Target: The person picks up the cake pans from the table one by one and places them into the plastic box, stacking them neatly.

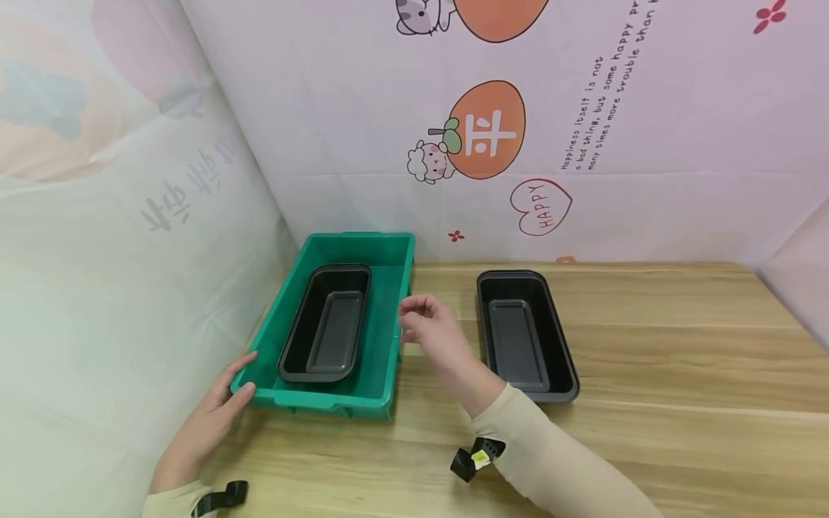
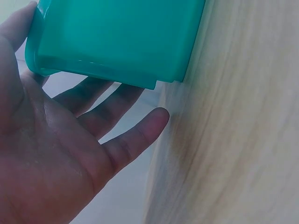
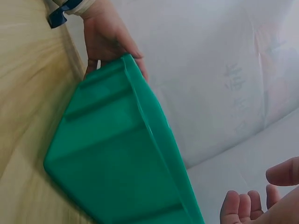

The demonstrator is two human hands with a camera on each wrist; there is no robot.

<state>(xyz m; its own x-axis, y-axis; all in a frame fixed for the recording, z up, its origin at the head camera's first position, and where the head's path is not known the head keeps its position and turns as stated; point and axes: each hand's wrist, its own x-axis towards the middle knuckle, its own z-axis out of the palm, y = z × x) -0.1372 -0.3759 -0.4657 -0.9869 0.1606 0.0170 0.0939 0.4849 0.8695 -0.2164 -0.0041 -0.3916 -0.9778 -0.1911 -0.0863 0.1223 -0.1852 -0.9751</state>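
My left hand (image 1: pixel 210 421) holds the near-left corner of a green plastic tray (image 1: pixel 382 360), thumb at the near rim and fingers along the left side. In the left wrist view the little finger (image 2: pixel 140 133) sticks out below the tray's wall (image 2: pixel 117 42). Inside the tray lies a dark loaf pan (image 1: pixel 337 331) with nothing in it. My right hand (image 1: pixel 437 331) hovers beside the tray's right rim, its fingers loosely bent and holding nothing. In the right wrist view those fingers (image 3: pixel 245 203) stand apart from the tray (image 3: pixel 107 140).
A second dark loaf pan (image 1: pixel 518 345) sits on the wooden table (image 1: pixel 660 360), right of the tray and partly behind my right forearm. A printed cloth (image 1: pixel 363 122) rises behind the table, and a pale sheet (image 1: pixel 129 302) hangs close along the left.
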